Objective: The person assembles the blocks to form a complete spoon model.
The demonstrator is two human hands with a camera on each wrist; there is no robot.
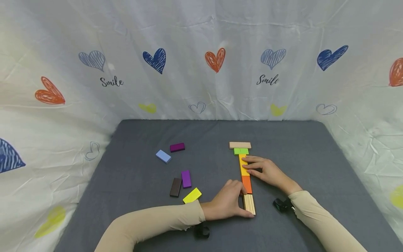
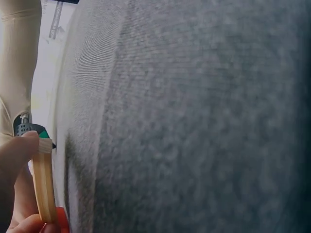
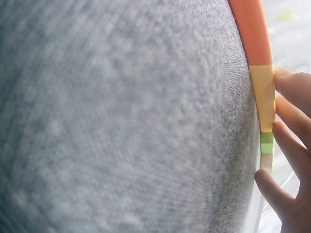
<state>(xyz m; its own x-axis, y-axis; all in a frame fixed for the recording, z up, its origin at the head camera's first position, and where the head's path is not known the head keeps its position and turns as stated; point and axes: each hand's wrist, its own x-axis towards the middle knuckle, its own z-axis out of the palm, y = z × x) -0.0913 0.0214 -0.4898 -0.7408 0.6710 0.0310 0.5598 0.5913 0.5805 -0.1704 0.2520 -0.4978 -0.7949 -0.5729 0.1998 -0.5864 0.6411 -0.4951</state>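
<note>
A line of wooden blocks runs away from me on the grey tabletop. Nearest is a striped pale wooden block, then an orange block, an amber-yellow block, a green block set crosswise, and a beige block across the far end. My left hand pinches the striped block end to end, thumb at its near end and fingers by the orange block. Fingertips of my right hand rest on the amber-yellow block, fingers fairly straight and spread.
Left of the line lie loose blocks: a dark purple block, a light blue block, a violet block, a dark brown block and a bright yellow block, partly behind the left sleeve. A white curtain with hearts surrounds the table.
</note>
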